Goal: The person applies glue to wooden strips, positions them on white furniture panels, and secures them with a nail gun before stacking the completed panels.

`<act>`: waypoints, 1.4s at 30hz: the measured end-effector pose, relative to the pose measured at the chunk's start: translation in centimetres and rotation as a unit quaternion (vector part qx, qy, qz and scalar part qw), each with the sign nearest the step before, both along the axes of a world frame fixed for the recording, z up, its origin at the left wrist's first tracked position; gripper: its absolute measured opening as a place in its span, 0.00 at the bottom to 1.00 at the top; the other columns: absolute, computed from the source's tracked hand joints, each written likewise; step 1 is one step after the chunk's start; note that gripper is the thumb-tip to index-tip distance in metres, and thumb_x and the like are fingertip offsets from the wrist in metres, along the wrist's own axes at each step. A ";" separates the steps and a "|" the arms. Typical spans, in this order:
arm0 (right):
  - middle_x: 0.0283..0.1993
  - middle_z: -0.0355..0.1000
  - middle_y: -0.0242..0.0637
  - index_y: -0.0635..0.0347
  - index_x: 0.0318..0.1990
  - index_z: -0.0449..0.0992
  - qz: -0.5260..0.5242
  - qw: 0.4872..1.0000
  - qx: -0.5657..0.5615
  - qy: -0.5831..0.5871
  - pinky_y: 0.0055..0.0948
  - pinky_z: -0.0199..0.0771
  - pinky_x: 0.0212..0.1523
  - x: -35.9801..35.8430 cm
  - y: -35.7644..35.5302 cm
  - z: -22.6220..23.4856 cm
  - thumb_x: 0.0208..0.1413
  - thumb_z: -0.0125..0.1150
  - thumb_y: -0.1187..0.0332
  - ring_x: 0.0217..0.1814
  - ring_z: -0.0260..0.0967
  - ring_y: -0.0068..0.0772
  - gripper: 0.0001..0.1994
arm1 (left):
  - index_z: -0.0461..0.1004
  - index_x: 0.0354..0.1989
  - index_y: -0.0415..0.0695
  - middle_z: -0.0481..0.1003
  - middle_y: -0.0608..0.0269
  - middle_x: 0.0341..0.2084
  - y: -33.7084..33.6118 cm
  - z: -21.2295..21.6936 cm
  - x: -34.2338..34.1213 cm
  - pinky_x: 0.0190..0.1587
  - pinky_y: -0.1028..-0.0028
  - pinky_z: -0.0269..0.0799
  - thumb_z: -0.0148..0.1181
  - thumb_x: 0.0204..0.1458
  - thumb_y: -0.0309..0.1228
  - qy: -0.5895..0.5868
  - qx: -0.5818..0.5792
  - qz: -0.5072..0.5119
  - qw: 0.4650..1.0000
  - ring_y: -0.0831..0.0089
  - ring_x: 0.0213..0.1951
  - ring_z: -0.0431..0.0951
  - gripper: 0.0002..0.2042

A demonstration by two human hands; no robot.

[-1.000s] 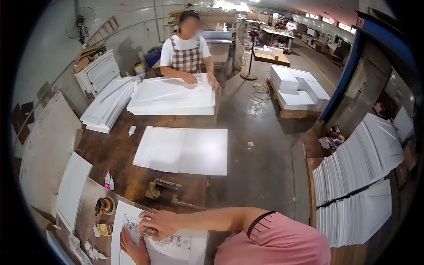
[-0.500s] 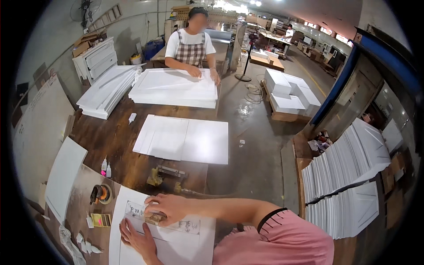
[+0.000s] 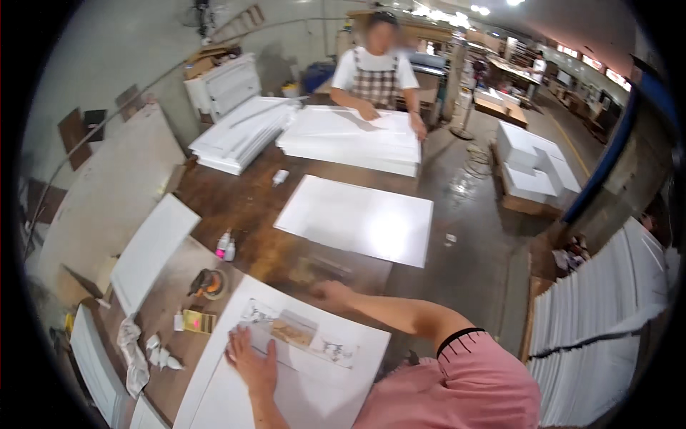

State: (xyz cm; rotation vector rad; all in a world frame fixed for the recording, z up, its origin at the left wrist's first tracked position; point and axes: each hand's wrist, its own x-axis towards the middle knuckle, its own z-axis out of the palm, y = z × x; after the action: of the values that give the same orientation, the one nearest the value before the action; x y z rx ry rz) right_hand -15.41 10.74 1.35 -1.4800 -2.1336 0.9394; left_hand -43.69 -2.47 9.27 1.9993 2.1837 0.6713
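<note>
A white panel point(image 3: 296, 397) lies in front of me on the bench. Across it rests a clear strip with dark handwriting point(image 3: 336, 350), and a light-brown wooden block point(image 3: 291, 331) sits at its middle. My left hand point(image 3: 255, 363) is flat on the panel, fingers spread, their tips at the strip's near edge. Beyond the panel's far edge is my right hand point(image 3: 333, 294), bare of the block and smeared by motion. Close to it lies a blurred tool point(image 3: 325, 268) with a metal bar and yellowish body. Whether my fingers touch the tool cannot be made out.
Left on the bench are an orange-and-black sander point(image 3: 207, 284), a yellow pack point(image 3: 199, 322) and small white bottles point(image 3: 226, 247). Another white panel point(image 3: 357, 218) lies beyond the tool. Across the bench a person in a checked apron point(image 3: 375, 75) handles stacked panels point(image 3: 343, 146). More stacks stand right.
My right hand has let go of the wooden block and moved away to the tool's side. My left hand stays flat on the panel. The whole view has shifted and turned.
</note>
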 end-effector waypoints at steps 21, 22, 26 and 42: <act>0.58 0.75 0.51 0.53 0.75 0.53 -0.139 0.973 -0.076 0.165 0.43 0.76 0.55 0.7 10.4 -2.1 0.48 0.72 0.69 0.52 0.75 0.47 0.47 | 0.68 0.65 0.48 0.64 0.59 0.69 -1.1 0.8 -0.9 0.76 0.43 0.43 0.65 0.54 0.47 -0.038 -0.021 0.002 0.999 0.56 0.74 0.56 0.31; 0.47 0.75 0.42 0.51 0.75 0.55 -0.147 0.959 -0.168 0.172 0.38 0.75 0.40 1.5 11.2 0.9 0.54 0.69 0.63 0.39 0.73 0.38 0.42 | 0.70 0.64 0.50 0.64 0.60 0.69 -1.5 0.2 -1.3 0.76 0.41 0.41 0.66 0.54 0.48 -0.047 -0.003 0.005 0.999 0.56 0.74 0.56 0.30; 0.42 0.74 0.36 0.45 0.76 0.58 -0.079 0.865 -0.327 0.373 0.29 0.70 0.21 -0.1 8.1 14.8 0.64 0.59 0.56 0.22 0.67 0.26 0.34 | 0.74 0.62 0.52 0.63 0.61 0.69 -1.3 0.8 -1.5 0.75 0.38 0.39 0.66 0.53 0.49 -0.031 -0.033 0.005 0.999 0.54 0.75 0.53 0.28; 0.35 0.78 0.31 0.45 0.68 0.69 0.272 0.906 -0.315 -0.072 0.24 0.65 0.20 -17.1 4.3 22.2 0.55 0.68 0.67 0.19 0.63 0.19 0.31 | 0.71 0.68 0.71 0.45 0.54 0.79 -1.5 0.8 -2.4 0.73 0.32 0.23 0.63 0.53 0.56 -0.050 -0.082 -0.009 0.995 0.42 0.78 0.36 0.31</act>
State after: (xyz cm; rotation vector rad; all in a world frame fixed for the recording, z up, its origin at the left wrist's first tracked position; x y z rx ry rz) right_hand -32.52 15.08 23.56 -1.2226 -2.5552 1.9199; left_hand -46.04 -3.94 10.10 1.8613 2.0881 0.5556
